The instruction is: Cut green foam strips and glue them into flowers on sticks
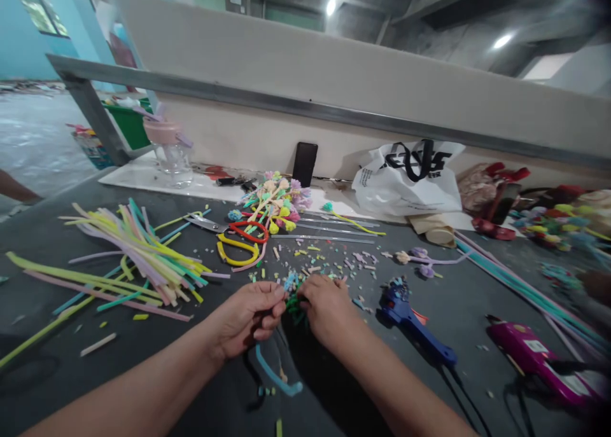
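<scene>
My left hand (258, 313) pinches a light blue fuzzy pipe cleaner flower (291, 280) between thumb and fingers. A bent blue pipe cleaner (277, 374) extends below that hand on the dark table. Close against the flower, my right hand (329, 306) has its fingers curled down; what they grip is hidden. Dark green fuzzy pieces (296, 310) show between the two hands. Beyond them lie scissors (241, 249) with red and yellow handles, amid many cut pipe cleaner bits (358, 259).
Long pipe cleaners (147, 252) lie heaped at left. Finished small flowers (277, 198) are piled at the back near a phone (304, 163). To the right are a blue glue gun (415, 326), a magenta tool (539, 357) and a white bag (405, 186). A clear jar (172, 157) stands back left.
</scene>
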Tool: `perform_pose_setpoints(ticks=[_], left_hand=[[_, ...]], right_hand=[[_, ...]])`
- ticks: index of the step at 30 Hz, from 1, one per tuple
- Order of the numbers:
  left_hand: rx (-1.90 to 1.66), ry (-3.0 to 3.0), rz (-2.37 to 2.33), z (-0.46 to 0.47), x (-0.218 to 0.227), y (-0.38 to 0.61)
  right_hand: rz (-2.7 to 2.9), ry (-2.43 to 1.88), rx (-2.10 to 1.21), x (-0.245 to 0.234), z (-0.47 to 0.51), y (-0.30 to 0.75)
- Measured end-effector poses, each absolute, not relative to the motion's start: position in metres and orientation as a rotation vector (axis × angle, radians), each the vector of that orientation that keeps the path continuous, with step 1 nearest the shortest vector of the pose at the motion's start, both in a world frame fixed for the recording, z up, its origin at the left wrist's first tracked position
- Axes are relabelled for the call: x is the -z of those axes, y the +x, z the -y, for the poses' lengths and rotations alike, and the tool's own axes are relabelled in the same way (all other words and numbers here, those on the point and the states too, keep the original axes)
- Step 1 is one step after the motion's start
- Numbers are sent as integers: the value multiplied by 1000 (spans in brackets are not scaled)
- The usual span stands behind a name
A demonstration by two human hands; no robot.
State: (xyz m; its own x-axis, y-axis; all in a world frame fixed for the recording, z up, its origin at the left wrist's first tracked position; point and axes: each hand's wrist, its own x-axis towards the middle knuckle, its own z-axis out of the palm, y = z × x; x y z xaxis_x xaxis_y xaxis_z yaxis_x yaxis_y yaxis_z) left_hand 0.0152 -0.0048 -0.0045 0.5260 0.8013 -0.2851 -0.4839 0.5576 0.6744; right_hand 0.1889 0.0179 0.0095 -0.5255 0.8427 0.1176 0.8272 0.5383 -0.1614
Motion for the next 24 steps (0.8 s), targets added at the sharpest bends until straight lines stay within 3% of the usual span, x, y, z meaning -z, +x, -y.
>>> perform_pose_setpoints(ticks=[11,24], left_hand=[[-820,541,-646,6,1,16],[-815,587,-776,6,0,17]], right_hand=[[2429,-985,-269,-12,-12,202],[2279,-1066,-381,-23,-17,210]])
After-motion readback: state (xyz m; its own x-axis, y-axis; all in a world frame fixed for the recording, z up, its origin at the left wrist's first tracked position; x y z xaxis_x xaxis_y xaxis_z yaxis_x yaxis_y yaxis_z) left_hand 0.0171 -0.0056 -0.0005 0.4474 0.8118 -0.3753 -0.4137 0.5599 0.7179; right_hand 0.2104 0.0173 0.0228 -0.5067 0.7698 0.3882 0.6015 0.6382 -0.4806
